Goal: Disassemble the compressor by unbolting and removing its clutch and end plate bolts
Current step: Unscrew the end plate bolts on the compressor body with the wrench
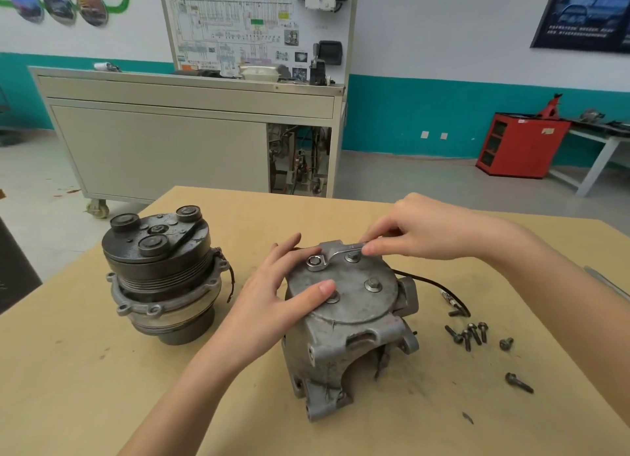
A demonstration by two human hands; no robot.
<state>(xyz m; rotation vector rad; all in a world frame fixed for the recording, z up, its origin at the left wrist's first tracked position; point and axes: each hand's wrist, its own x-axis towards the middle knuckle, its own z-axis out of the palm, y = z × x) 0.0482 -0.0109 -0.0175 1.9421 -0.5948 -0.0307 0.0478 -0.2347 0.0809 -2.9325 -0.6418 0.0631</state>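
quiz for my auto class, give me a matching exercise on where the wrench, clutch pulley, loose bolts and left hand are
1. silver ring wrench
2. black round clutch pulley
3. loose dark bolts
4. left hand

A. on the tan table, right of the grey metal compressor
B. resting flat on the round end plate
C. ringed over a bolt head, pinched by the right hand
D. standing left of the compressor

Pairs: 1-C, 2-D, 3-A, 4-B

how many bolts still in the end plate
4 bolts: one inside the wrench ring, one below the right hand, one near the plate's right edge, one under the left thumb. The left hand may hide another.
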